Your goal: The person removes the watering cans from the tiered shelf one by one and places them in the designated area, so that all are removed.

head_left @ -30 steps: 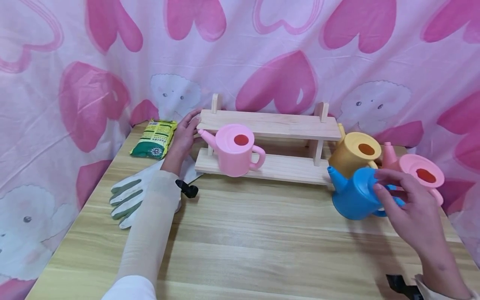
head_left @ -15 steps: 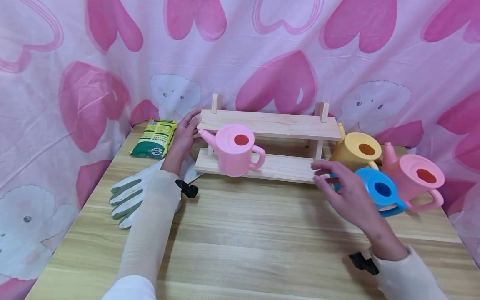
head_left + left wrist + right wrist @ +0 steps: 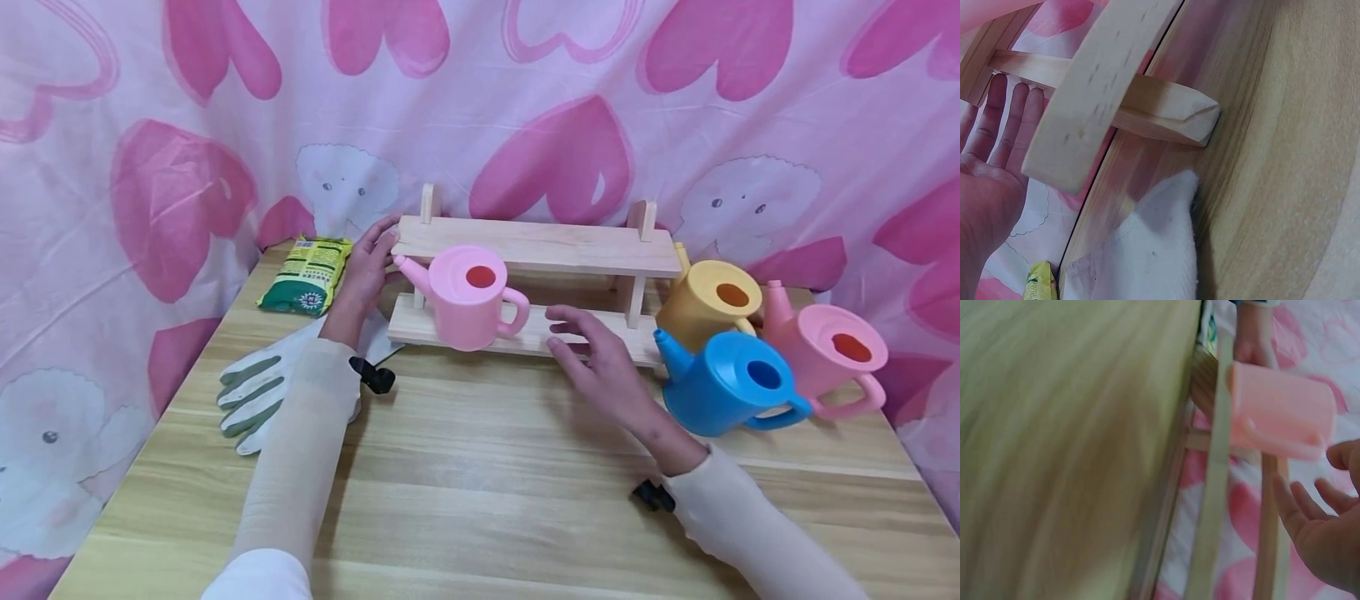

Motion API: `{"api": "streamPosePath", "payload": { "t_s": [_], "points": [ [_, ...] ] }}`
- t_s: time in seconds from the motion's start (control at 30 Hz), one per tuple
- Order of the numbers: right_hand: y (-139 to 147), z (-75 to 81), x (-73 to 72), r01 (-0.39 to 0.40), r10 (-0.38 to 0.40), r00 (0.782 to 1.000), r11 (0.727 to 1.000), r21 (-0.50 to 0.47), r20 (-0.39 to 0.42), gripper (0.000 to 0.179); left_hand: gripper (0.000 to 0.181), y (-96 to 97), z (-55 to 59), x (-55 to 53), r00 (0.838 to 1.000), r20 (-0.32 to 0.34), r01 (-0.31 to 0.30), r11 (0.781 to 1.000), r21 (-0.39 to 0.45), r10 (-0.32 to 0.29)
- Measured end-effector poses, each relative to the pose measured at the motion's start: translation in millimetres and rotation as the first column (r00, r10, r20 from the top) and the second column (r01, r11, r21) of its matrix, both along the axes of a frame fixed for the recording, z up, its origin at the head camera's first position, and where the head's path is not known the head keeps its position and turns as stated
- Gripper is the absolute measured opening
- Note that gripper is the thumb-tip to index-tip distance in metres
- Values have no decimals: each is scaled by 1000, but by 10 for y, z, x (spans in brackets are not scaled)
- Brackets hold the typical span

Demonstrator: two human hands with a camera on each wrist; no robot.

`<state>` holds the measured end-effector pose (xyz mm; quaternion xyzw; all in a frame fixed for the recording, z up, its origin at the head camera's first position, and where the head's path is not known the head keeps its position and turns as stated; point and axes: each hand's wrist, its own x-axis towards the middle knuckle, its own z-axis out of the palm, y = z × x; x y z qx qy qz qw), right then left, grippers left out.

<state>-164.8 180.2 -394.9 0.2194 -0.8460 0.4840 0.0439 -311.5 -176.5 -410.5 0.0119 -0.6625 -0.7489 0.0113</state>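
Observation:
A small two-tier wooden shelf stands at the back of the table. On its lower board sits a pink watering can, spout to the left, handle to the right. My left hand is at the shelf's left end; in the left wrist view its fingers are extended, tips by the upper board. My right hand, fingers spread and slightly bent, hovers before the lower board, right of the pink can's handle and holding nothing. In the right wrist view that hand is apart from the can.
Right of the shelf stand a blue watering can, a yellow one and a second pink one, close together. A white and green glove lies under the left forearm. Behind it is a green and yellow packet.
My right hand has let go of the blue watering can, which stays standing at the right, and has moved left to the shelf's front. My left hand stays at the shelf's end.

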Motion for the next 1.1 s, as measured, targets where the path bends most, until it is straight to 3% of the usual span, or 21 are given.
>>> {"api": "streamPosePath", "payload": {
  "t_s": [0.3, 0.67, 1.1],
  "points": [
    [-313, -128, -80, -24, 26, 1000, 996, -88, 13, 48, 43, -9, 24, 0, 1000, -15, 6, 1000, 19, -6],
    [-452, -179, -195, -31, 29, 999, 977, -211, -14, 44, 45, -5, 8, -7, 1000, -10, 7, 1000, 16, -7],
    [-476, -171, -292, -7, -1, 999, 984, -178, -43, 29, 43, -1, 2, 2, 1000, 1, 5, 1000, 8, -5]
  ]
}}
